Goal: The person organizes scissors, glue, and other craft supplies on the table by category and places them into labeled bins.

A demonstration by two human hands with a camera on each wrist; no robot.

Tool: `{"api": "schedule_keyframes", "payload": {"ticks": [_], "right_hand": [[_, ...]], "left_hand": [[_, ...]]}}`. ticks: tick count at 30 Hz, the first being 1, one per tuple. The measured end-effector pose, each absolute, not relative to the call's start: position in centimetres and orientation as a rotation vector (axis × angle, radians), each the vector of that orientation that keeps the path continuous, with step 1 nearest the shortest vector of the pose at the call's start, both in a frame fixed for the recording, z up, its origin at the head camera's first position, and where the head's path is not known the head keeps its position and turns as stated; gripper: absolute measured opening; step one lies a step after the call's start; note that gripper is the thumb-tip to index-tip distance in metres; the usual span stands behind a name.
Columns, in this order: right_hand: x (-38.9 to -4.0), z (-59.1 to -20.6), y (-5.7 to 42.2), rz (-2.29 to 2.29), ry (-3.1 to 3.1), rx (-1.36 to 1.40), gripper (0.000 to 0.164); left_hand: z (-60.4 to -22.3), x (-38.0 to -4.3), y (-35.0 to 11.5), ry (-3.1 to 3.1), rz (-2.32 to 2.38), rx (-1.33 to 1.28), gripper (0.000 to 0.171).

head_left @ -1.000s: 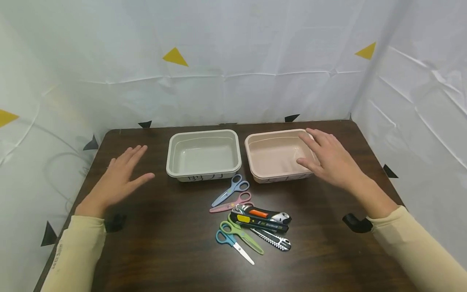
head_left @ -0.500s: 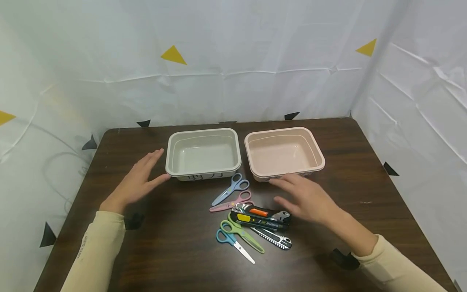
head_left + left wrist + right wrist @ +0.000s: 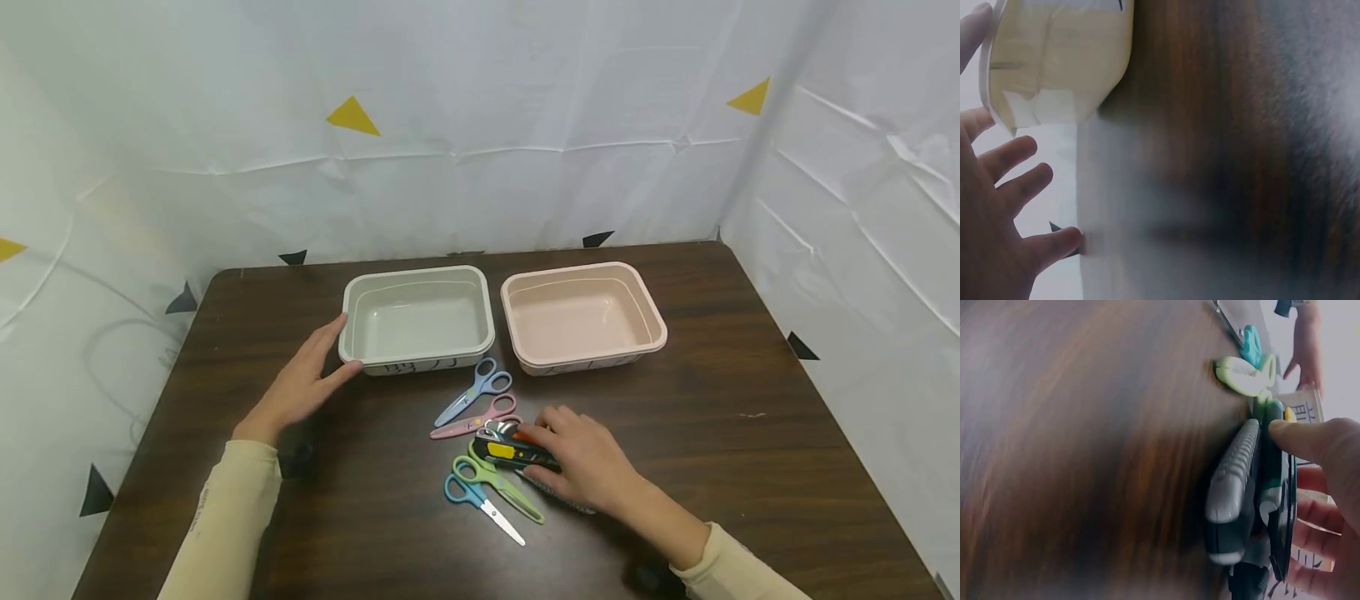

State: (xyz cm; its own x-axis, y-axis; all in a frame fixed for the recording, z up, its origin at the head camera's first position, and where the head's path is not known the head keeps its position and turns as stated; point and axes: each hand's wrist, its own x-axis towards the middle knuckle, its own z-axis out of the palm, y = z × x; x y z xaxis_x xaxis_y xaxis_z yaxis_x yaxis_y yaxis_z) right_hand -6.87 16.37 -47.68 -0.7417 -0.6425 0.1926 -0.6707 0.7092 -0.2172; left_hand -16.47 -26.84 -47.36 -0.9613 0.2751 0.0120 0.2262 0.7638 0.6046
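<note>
My right hand is at the small pile of utility knives, its thumb and fingers on either side of a black utility knife with a yellow slider. In the right wrist view the thumb presses that knife while the fingers lie behind it. Under the palm is a knife with a ridged silver grip; another with an orange slider is mostly covered. My left hand, fingers spread, has its fingertips right at the left end of the grey-white bin. The left wrist view shows this bin's outer wall beside the fingers.
A pink bin stands right of the grey one. Blue scissors and pink scissors lie in front of the bins; green scissors and teal scissors lie nearer. White sheeting surrounds the dark wooden table.
My right hand has come down from over the pink bin to the utility knives and grips one. My left hand has moved right, up to the grey bin's end.
</note>
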Motion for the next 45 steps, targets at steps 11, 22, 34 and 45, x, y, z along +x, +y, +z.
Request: {"api": "schedule_keyframes", "payload": {"ticks": [11,22,34,45], "right_hand": [[-6.1,-48.0,15.2,0.302,-2.756,1.068,0.053],[-5.2,-47.9,14.5,0.252,-2.779,1.026,0.044],[-5.2,-47.0,14.4,0.191,-2.71,1.09,0.041],[-7.3,-41.8,16.0,0.165,-2.743,0.946,0.042]], "left_hand": [[-49.1,-16.3,-26.6,2.818,1.202,0.395,0.08],[-49.9,-16.4,-26.3,2.782,1.222,0.337,0.08],[-49.8,-16.4,-26.1,2.768,1.224,0.334,0.081],[-49.9,-16.4,-25.9,2.778,1.209,0.304,0.081]]}}
